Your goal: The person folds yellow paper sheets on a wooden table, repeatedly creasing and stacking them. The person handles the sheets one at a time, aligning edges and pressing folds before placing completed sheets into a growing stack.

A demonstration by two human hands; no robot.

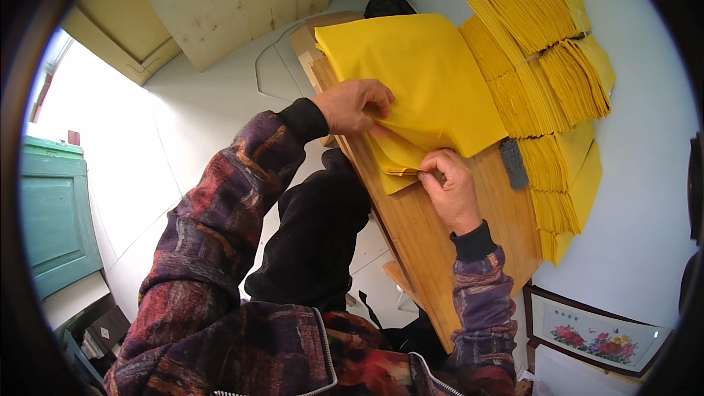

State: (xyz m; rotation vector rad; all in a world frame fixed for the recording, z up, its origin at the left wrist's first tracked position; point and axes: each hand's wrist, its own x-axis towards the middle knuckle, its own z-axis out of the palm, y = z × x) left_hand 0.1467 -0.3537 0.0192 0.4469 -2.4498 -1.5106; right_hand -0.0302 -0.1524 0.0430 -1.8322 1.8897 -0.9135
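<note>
A pile of yellow felt-like sheets (pixel 418 66) lies over the far part of a wooden table. My left hand (pixel 357 106) is at the pile's left edge, fingers curled round the top sheet, which lifts in a fold between my hands. With thumb and forefinger pressed together, my right hand (pixel 451 189) pinches the near corner of the yellow material. Below that fold, several layered edges fan out. How many layers either hand grips is hidden.
Bundled stacks of folded yellow sheets (pixel 554 88) stand along the wall to the right. A dark grey block (pixel 513 164) rests on the wooden table (pixel 484 242) beside them. A framed flower picture (pixel 594 334) is at lower right, a green cabinet (pixel 55 213) at left.
</note>
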